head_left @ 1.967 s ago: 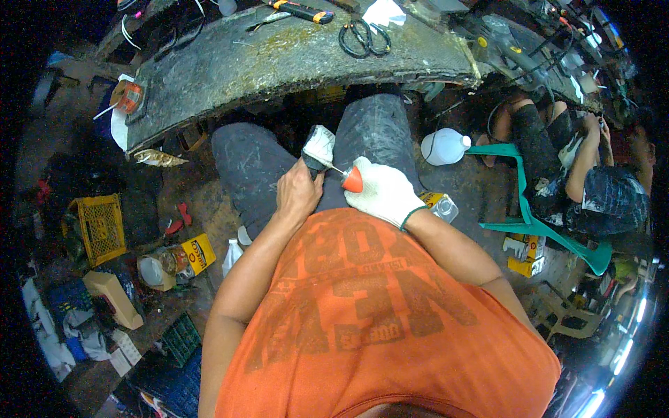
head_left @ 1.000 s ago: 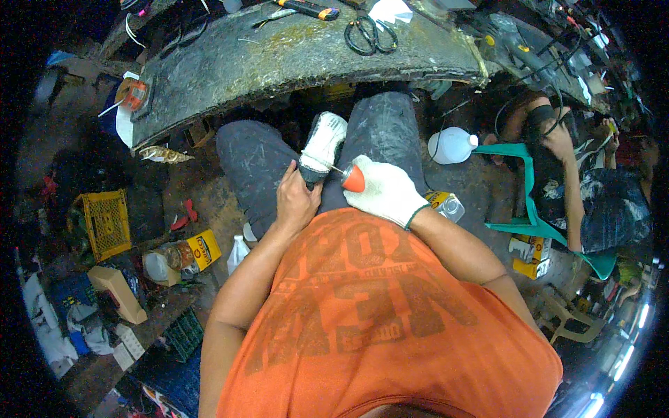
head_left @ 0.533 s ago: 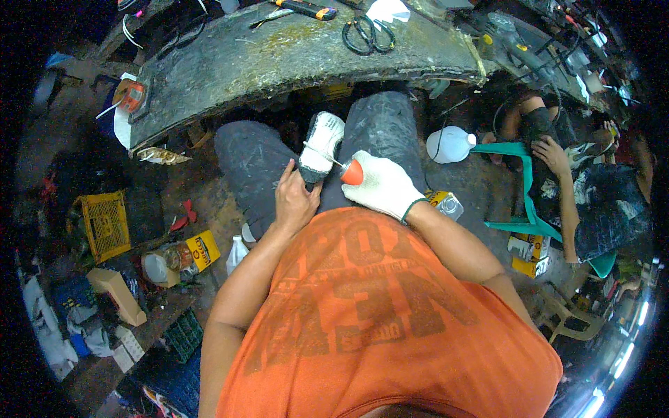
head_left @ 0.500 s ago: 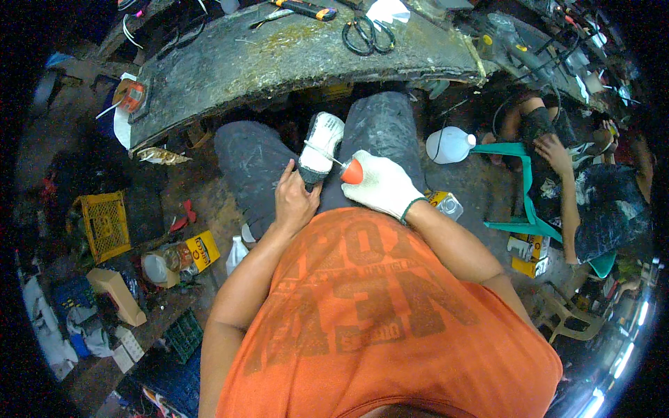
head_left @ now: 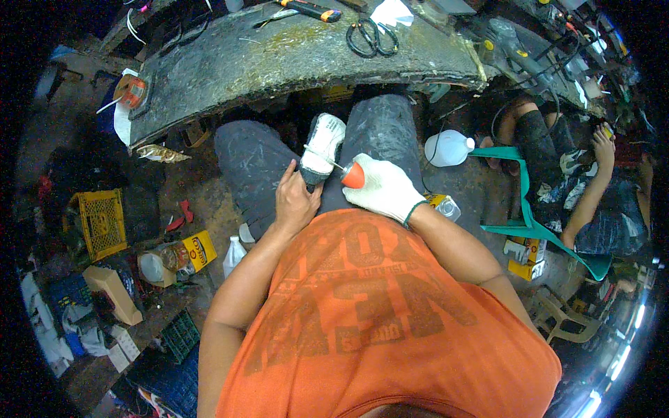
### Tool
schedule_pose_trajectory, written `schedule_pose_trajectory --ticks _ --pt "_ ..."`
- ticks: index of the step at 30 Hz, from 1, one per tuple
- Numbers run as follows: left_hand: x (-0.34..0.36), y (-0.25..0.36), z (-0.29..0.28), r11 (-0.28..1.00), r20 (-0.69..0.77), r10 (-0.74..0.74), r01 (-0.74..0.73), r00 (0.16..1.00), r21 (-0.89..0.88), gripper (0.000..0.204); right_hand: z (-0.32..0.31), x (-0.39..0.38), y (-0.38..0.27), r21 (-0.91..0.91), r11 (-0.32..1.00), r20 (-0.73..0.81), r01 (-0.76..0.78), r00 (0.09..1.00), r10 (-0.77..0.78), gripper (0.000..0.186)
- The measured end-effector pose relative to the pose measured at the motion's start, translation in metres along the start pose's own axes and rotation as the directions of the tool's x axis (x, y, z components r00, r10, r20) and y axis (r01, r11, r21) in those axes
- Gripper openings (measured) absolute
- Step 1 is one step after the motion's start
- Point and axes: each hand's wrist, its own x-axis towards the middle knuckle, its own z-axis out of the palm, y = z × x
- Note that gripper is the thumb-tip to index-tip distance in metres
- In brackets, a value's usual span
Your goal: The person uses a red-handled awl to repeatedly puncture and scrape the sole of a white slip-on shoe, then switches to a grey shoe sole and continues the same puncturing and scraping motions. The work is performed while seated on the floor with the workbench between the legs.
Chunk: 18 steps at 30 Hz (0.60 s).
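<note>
A dark shoe with a white sole (head_left: 325,139) lies sole up between my knees. My left hand (head_left: 296,198) is closed round its near end, the fingers partly hidden beneath it. A pale strand crosses the sole. My right hand (head_left: 383,184), in a white knitted glove with a green cuff, is closed round the orange handle of an awl (head_left: 353,175). The awl's thin metal shaft points left and meets the sole's right edge. Whether the tip is in the sole cannot be made out.
A worn workbench (head_left: 230,70) spans the far side, bearing black scissors (head_left: 371,38) and a box cutter (head_left: 310,10). A white jug (head_left: 449,148) and a green plastic chair (head_left: 526,223) stand right, beside a seated co-worker (head_left: 606,209). At left are a yellow crate (head_left: 102,224) and a white bottle (head_left: 235,254).
My hands, the shoe and the awl stay nearly in place. At right, the co-worker's arm has moved up and outward, away from the green chair.
</note>
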Motion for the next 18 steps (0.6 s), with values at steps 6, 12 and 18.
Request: schedule_pose_trajectory --ticks 6,12,18 --pt "0.003 0.005 -0.002 0.999 -0.02 -0.037 0.037 0.999 0.012 0.029 -0.002 -0.003 0.0 0.006 1.0 0.002 0.002 1.0 -0.002 0.045" --pt "0.0 0.011 -0.003 0.971 -0.025 -0.219 0.215 0.975 -0.099 0.034 -0.002 0.005 0.004 0.068 0.996 0.011 -0.058 0.998 0.057 0.048" --pt "0.002 0.011 -0.004 0.973 -0.043 -0.203 0.196 0.978 -0.122 0.032 -0.002 0.001 0.003 0.082 0.996 0.012 -0.047 0.999 0.046 0.048"
